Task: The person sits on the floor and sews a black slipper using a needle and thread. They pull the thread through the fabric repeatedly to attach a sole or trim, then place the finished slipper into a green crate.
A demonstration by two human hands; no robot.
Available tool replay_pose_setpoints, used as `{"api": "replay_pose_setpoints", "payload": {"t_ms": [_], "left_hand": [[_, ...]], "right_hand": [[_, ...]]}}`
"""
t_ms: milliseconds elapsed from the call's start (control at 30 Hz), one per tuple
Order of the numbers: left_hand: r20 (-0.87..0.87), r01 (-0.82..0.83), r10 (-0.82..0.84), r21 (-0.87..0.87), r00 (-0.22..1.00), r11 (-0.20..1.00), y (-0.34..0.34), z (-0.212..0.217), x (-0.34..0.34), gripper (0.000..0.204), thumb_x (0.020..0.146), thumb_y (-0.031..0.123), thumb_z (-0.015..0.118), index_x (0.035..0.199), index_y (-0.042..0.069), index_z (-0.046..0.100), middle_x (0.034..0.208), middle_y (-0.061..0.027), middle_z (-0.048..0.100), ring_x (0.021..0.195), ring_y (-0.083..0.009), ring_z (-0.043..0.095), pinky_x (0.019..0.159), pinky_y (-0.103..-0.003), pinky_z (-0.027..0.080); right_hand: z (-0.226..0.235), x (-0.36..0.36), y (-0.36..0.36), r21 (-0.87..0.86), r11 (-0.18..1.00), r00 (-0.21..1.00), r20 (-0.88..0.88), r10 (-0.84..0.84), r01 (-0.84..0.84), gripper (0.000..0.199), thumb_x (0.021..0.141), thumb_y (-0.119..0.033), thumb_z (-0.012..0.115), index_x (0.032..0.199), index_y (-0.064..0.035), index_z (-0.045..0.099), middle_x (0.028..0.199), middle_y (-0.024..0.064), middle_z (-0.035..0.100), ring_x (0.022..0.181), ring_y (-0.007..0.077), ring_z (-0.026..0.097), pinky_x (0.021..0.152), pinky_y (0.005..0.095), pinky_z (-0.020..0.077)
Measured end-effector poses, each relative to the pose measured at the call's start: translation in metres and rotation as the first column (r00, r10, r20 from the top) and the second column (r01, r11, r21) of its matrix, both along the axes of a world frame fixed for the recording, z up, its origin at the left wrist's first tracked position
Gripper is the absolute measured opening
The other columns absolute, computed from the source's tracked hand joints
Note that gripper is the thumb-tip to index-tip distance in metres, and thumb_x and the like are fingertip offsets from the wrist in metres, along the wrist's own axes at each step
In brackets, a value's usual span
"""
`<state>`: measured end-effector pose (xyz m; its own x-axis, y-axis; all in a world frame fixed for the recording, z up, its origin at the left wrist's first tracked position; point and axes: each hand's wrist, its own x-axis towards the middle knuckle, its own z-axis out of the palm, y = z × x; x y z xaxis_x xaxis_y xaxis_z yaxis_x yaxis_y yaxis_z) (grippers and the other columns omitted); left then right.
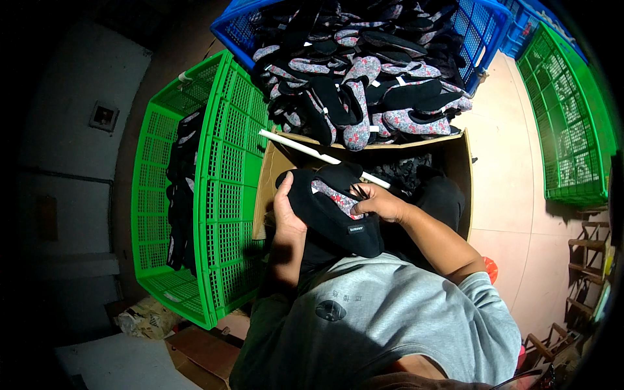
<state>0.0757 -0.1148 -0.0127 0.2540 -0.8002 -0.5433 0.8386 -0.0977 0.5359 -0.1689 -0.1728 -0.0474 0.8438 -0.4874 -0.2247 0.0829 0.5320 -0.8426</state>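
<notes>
My left hand (288,209) is wrapped round the outer left side of a black fabric slipper (364,239) held over my lap. A small dark label sits near its toe. Through its opening shows a grey insole with a red floral pattern. My right hand (380,203) grips the opening's edge, with the thumb reaching inside and the fingers bent above it. More black fabric lies against the slipper on the left; whether it is a second slipper I cannot tell. A white rod (296,144) slants across the box behind, passing beyond my hands.
An open cardboard box (463,159) with dark pieces inside surrounds the work area. Beyond it, a blue crate (484,32) overflows with similar slippers (419,121). At left stands a green crate (237,188) with dark items; another green crate (565,117) is at far right.
</notes>
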Motion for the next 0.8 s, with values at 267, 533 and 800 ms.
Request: {"api": "replay_pose_setpoints", "payload": {"t_ms": [267, 533, 800], "left_hand": [[-0.057, 0.023, -0.017, 0.105, 0.998, 0.994, 0.001, 0.000, -0.002, 0.034, 0.097, 0.036, 0.067, 0.112, 0.007, 0.073, 0.112, -0.0112, 0.075, 0.104, -0.0314, 0.071, 0.094, -0.048, 0.057], [-0.051, 0.021, -0.018, 0.058, 0.999, 0.998, 0.003, -0.011, 0.008, 0.031, 0.097, 0.037, 0.067, 0.107, 0.008, 0.074, 0.107, -0.0101, 0.076, 0.101, -0.0305, 0.072, 0.092, -0.047, 0.058], [0.011, -0.108, 0.107, 0.079, 0.994, 0.991, 0.004, 0.004, 0.008, 0.029, 0.094, 0.037, 0.069, 0.102, 0.009, 0.073, 0.102, -0.0081, 0.076, 0.097, -0.0287, 0.072, 0.089, -0.045, 0.059]], "right_hand": [[0.014, -0.001, 0.001, 0.062, 0.998, 1.000, 0.014, -0.007, 0.006, 0.022, 0.088, -0.002, 0.071, 0.110, -0.0058, 0.068, 0.099, -0.0031, 0.069, 0.091, 0.0068, 0.062, 0.084, 0.0247, 0.0510], [-0.008, 0.000, -0.002, -0.112, 0.994, 0.997, -0.074, -0.026, 0.017, 0.010, 0.094, -0.010, 0.071, 0.102, -0.0075, 0.065, 0.099, -0.0018, 0.069, 0.089, 0.0057, 0.062, 0.081, 0.0247, 0.0511], [0.010, -0.002, -0.007, -0.079, 0.897, 0.896, 0.143, -0.421, 0.434, 0.011, 0.101, -0.009, 0.061, 0.110, -0.0046, 0.057, 0.117, 0.0133, 0.069, 0.095, 0.0133, 0.063, 0.086, 0.0298, 0.0529]]}}
